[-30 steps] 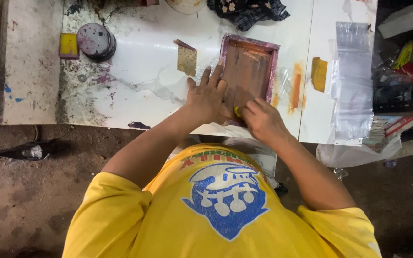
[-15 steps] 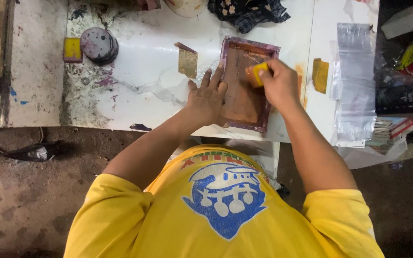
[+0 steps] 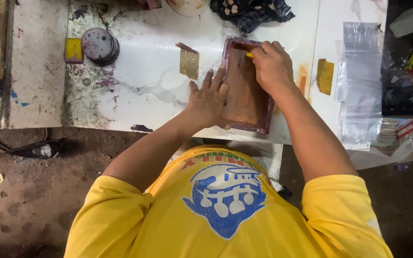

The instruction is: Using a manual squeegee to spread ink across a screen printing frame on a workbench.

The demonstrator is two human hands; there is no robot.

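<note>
A small rectangular frame with a purple-stained rim and a brown mesh [image 3: 243, 98] lies on the white table [image 3: 144, 67]. My left hand [image 3: 210, 99] lies flat with fingers spread on the frame's left rim and presses it down. At the far end of the mesh my right hand [image 3: 272, 66] grips a small yellow scraper [image 3: 249, 55], mostly hidden under the fingers.
A tan card [image 3: 189, 63] lies left of the frame. A round grey tin [image 3: 99, 45] and a yellow block [image 3: 73, 49] sit at the far left, a dark patterned cloth [image 3: 252, 11] at the back. A clear plastic sheet [image 3: 359, 81] and a yellow pad [image 3: 325, 75] are on the right.
My right hand has drawn the yellow scraper from the near end of the mesh to the far end. My left hand stays on the frame's left rim.
</note>
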